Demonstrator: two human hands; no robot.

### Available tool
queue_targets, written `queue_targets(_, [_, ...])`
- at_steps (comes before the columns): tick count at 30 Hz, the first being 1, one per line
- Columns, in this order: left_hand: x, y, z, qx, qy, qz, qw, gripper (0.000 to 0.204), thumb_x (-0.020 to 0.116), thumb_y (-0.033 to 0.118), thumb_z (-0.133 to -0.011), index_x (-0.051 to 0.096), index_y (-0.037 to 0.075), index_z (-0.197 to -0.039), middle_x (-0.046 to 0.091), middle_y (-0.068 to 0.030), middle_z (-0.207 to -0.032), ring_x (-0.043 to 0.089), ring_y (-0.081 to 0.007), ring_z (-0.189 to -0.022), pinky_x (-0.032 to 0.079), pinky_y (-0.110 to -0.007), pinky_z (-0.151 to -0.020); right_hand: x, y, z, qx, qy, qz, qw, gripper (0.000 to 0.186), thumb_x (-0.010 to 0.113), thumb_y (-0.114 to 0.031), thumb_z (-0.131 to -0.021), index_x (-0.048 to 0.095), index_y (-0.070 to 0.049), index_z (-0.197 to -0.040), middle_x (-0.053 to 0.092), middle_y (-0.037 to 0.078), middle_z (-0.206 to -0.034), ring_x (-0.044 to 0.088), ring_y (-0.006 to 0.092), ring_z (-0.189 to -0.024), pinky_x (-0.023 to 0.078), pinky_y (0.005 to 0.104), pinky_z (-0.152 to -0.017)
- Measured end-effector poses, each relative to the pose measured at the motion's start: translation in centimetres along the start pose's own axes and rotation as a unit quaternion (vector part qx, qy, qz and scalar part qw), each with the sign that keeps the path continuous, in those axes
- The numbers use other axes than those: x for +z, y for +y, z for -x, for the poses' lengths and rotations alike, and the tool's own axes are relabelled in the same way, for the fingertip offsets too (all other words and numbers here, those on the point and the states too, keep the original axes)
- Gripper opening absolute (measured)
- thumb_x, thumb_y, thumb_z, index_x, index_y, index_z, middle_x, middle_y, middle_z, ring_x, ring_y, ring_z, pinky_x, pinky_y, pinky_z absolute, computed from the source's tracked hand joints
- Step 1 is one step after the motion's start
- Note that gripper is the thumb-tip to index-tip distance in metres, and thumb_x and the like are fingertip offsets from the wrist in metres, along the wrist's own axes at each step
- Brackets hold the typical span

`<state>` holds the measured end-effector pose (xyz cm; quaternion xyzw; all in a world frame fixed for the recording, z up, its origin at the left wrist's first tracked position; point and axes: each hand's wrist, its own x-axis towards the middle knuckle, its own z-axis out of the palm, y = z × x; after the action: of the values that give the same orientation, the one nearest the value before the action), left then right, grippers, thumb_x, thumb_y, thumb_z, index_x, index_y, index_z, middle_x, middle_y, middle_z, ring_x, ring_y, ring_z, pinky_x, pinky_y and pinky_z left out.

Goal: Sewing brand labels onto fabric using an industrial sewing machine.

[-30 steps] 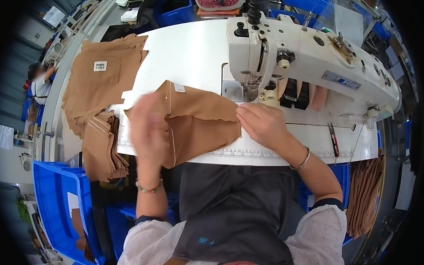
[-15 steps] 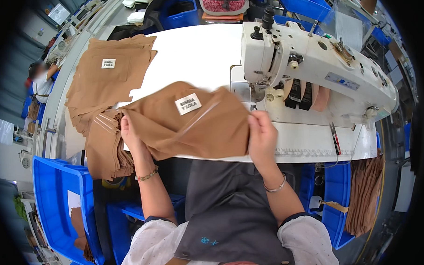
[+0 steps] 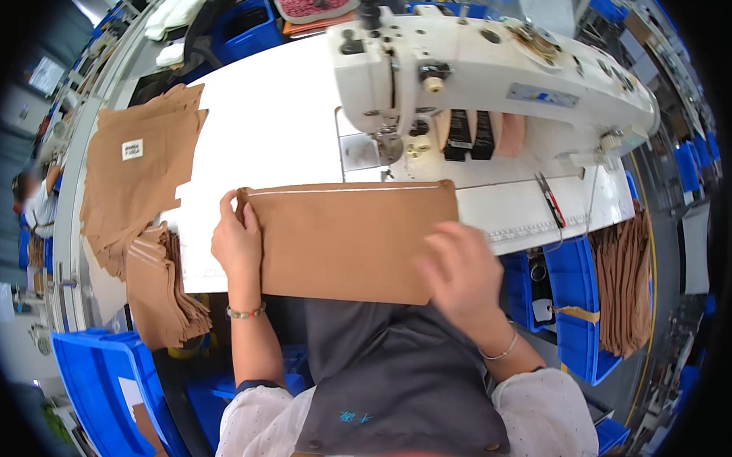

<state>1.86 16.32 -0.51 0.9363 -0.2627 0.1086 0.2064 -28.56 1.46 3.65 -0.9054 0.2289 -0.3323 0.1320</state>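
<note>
a flat tan fabric piece [image 3: 349,240], a smooth woven rectangle with a pale stitched line along its far edge, lies at the near edge of the white table [image 3: 265,120], its near part hanging off over the person's dark apron [image 3: 393,382]. the left hand [image 3: 236,242] pinches the piece's left edge, thumb on top near the far left corner and fingers curled under, wrist bent with a beaded bracelet on it. the right hand [image 3: 459,274] lies palm down on the near right corner, fingers spread and blurred; whether it clasps the cloth cannot be told.

just beyond the piece stands a white sewing machine [image 3: 484,67] with a small blue rectangular label on its arm. a pair of snips [image 3: 549,200] lies at the table's right end. on the left end sits a stack of tan pieces [image 3: 138,172], the top one carrying a small white rectangular label, and more folded ones spill over the left edge. blue plastic bins [image 3: 103,380] stand below on the left, and a bundle of brown fabric [image 3: 626,278] hangs at the right.
</note>
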Motion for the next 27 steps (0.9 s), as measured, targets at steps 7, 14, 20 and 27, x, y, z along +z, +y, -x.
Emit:
queue_targets(7, [0.3, -1.7, -0.3, -0.026, 0.035, 0.092, 0.995, 0.043, 0.069, 0.031, -0.094, 0.061, 0.01, -0.131, 0.064, -0.0085, -0.07, 0.061, -0.0236, -0.064, 0.049, -0.039, -0.062, 8.2, -5.0, -1.1, -0.179, -0.115, 0.008, 0.977, 0.063, 0.074, -0.031, -0.077, 0.06, -0.008, -0.134, 0.053, 0.018, -0.145, 0.051, 0.0365, -0.132, 0.04, 0.0539, -0.109])
queue_targets(14, [1.2, -3.7, -0.6, -0.005, 0.001, 0.171, 0.985, 0.041, 0.067, 0.029, -0.098, 0.062, 0.005, -0.131, 0.054, -0.0034, -0.069, 0.046, -0.0134, -0.06, 0.042, -0.031, -0.057, -6.1, 1.8, 3.2, 0.016, -0.165, -0.056, 0.985, 0.018, 0.06, -0.01, -0.083, 0.07, -0.014, -0.097, 0.072, 0.003, -0.096, 0.071, 0.0223, -0.092, 0.054, 0.0364, -0.074])
queue_targets(20, [0.9, -3.4, -0.7, -0.036, -0.022, 0.138, 0.99, 0.037, 0.066, 0.031, -0.099, 0.065, 0.007, -0.128, 0.055, -0.003, -0.073, 0.048, -0.0135, -0.063, 0.042, -0.03, -0.058, -27.4, 5.7, 7.0, 0.307, 0.066, 0.294, 0.903, 0.037, 0.053, 0.0, -0.085, 0.073, -0.01, -0.114, 0.075, 0.01, -0.107, 0.072, 0.0316, -0.099, 0.056, 0.0365, -0.088])
queue_targets(27, [0.7, -2.6, -0.5, -0.027, -0.015, 0.106, 0.994, 0.033, 0.065, 0.033, -0.099, 0.069, 0.008, -0.12, 0.056, -0.002, -0.074, 0.049, -0.0135, -0.065, 0.042, -0.031, -0.058, -34.0, 19.8, 17.5, 0.332, 0.118, 0.536, 0.767, 0.052, 0.055, -0.001, -0.088, 0.061, -0.018, -0.137, 0.065, 0.006, -0.133, 0.062, 0.0278, -0.122, 0.049, 0.0448, -0.1])
